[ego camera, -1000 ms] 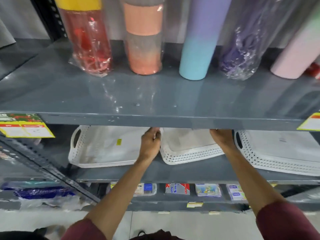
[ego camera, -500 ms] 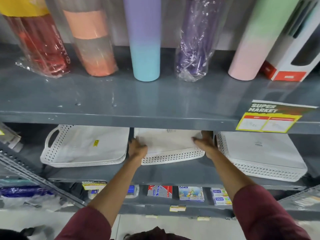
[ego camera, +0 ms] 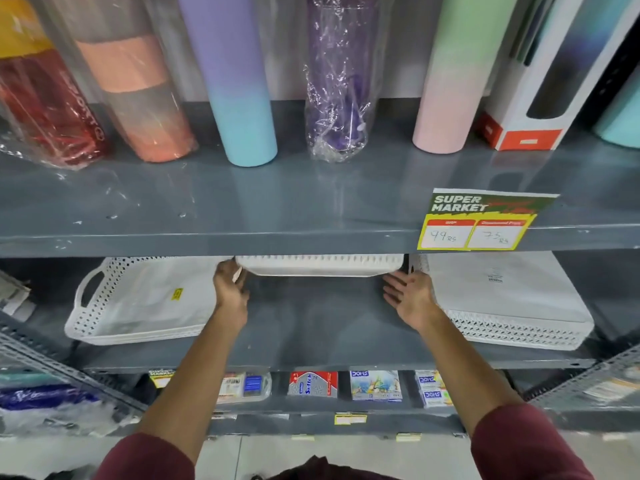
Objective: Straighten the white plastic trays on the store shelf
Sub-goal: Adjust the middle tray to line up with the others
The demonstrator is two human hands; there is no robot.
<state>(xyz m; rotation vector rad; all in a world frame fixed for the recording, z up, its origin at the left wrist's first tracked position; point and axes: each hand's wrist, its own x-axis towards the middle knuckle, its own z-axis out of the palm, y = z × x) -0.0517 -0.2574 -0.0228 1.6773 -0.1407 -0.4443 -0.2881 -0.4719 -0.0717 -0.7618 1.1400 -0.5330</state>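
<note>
Three white perforated plastic trays lie on the middle grey shelf [ego camera: 311, 327]. The middle tray [ego camera: 320, 265] sits far back, mostly hidden under the shelf above, its front wall square to the shelf edge. My left hand [ego camera: 230, 284] touches its left front corner with curled fingers. My right hand [ego camera: 410, 294] is spread, fingers apart, just off its right corner and against the right tray stack [ego camera: 502, 299]. The left tray [ego camera: 145, 299], with a handle slot and a yellow sticker, lies slightly angled.
The upper shelf [ego camera: 311, 202] carries tall bottles and tumblers, some in plastic wrap, and a yellow price tag [ego camera: 479, 221] on its front edge. Small packets [ego camera: 375, 384] line the shelf below. Slanted metal brackets stand at both lower sides.
The middle tray has slid back deep under the upper shelf and now sits straight. My right hand has come off it and spread apart. The view has shifted right.
</note>
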